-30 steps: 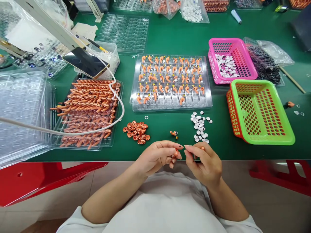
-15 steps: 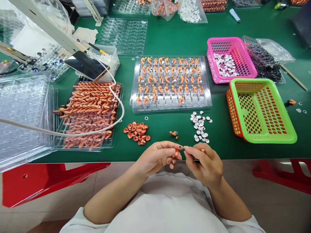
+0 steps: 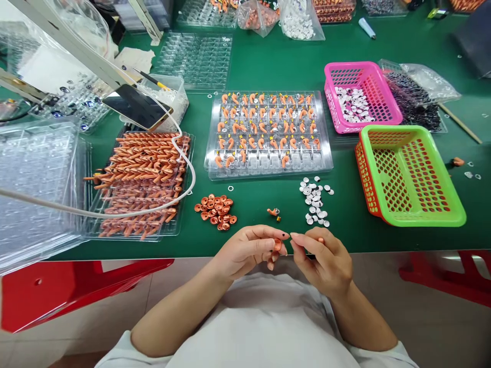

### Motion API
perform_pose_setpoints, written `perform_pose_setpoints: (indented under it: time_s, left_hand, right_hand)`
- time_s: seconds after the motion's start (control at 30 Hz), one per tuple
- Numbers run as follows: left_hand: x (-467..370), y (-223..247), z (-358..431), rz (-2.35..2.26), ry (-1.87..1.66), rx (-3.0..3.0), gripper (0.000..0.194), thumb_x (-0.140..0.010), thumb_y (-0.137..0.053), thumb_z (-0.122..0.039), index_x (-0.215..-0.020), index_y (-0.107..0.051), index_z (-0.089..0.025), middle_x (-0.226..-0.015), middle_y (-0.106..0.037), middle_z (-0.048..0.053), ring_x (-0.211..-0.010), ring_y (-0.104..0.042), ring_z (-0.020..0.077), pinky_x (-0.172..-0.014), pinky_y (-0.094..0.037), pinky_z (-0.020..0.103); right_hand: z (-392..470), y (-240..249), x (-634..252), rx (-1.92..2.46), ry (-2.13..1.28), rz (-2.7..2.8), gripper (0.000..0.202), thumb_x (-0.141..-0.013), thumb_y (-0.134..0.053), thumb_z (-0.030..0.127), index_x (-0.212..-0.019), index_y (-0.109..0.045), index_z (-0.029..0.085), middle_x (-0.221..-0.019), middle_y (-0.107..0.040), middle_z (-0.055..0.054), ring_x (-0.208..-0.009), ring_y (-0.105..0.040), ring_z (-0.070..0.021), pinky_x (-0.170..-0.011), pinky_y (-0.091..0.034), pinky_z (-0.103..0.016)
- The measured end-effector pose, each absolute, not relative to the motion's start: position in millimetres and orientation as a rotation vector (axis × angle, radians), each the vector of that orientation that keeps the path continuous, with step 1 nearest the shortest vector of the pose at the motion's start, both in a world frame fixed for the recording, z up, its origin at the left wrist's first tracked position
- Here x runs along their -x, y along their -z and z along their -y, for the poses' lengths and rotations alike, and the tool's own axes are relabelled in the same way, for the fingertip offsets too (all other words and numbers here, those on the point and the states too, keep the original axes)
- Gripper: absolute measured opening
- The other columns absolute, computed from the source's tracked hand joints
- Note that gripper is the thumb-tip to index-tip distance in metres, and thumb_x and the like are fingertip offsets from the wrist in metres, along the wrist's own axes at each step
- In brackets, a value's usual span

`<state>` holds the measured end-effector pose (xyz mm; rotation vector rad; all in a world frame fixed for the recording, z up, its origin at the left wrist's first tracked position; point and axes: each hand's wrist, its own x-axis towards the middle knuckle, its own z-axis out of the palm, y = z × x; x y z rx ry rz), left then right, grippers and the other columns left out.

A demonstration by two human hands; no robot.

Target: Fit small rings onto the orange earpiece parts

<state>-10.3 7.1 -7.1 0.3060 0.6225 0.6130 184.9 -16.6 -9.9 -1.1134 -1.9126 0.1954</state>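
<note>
My left hand (image 3: 249,249) pinches a small orange cup-shaped piece (image 3: 277,245) between thumb and fingers. A tiny black dot (image 3: 284,235) sits on its outstretched index fingertip. Close beside that fingertip, my right hand (image 3: 325,259) has its thumb and index finger drawn near each other. An orange piece (image 3: 321,239) shows its end above the right fingers, and the rest of it is hidden in the hand. Just beyond the hands lies a small orange hooked part (image 3: 273,211) with a metal ring. Loose orange cups (image 3: 217,207) lie to the left, white round discs (image 3: 315,204) to the right.
Behind the hands is a clear tray (image 3: 264,175) with rows of orange hooked parts. A pink basket (image 3: 393,120) holding white discs and a green basket (image 3: 458,217) stand right. At left are a tray of orange sticks (image 3: 141,163), a white cable (image 3: 194,176) and a phone (image 3: 138,106).
Both hands keep almost the same pose, with the left hand still gripping the orange cup. The whole view has shifted slightly.
</note>
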Motion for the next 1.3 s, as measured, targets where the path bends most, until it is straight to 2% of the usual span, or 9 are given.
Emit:
perform_pose_setpoints:
  time_s: [0.2,0.47,0.97,1.3]
  left_hand:
    - [10,8,-6,-0.642,-0.616,-0.34,0.025,-0.074,-0.081,-0.026,-0.096,-0.077,-0.014,-0.081,-0.074,0.008,-0.063,-0.064,0.0121,-0.055,-0.055,0.022]
    - [10,8,-5,-0.641,-0.612,-0.349,0.027,-0.074,-0.081,-0.028,-0.096,-0.077,-0.014,-0.081,-0.073,0.008,-0.062,-0.064,0.0119,-0.055,-0.054,0.022]
    - [8,8,-3,-0.673,-0.615,-0.413,0.028,-0.074,-0.08,-0.031,-0.097,-0.077,-0.014,-0.08,-0.073,0.008,-0.063,-0.063,0.0124,-0.056,-0.054,0.023]
    - [10,6,-5,-0.723,-0.59,-0.479,0.028,-0.075,-0.08,-0.032,-0.096,-0.078,-0.014,-0.08,-0.073,0.009,-0.063,-0.06,0.0116,-0.056,-0.053,0.022]
  right_hand:
    - [17,8,-187,1.103,-0.215,1.922,0.029,-0.084,-0.066,0.009,-0.111,-0.062,0.022,-0.074,-0.06,0.0,-0.059,-0.057,-0.0096,-0.052,-0.049,-0.022]
    - [16,7,-187,1.086,-0.241,1.922,0.028,-0.083,-0.068,0.006,-0.108,-0.063,0.017,-0.076,-0.061,-0.002,-0.063,-0.057,-0.0107,-0.054,-0.049,-0.023]
    - [13,6,-192,1.028,-0.378,1.956,0.035,-0.086,-0.062,0.006,-0.116,-0.061,0.023,-0.078,-0.061,-0.001,-0.063,-0.058,-0.0107,-0.053,-0.05,-0.023]
    - [8,6,-200,0.945,-0.353,2.154,0.03,-0.085,-0.063,0.006,-0.113,-0.06,0.017,-0.08,-0.06,-0.004,-0.067,-0.057,-0.0124,-0.057,-0.047,-0.024]
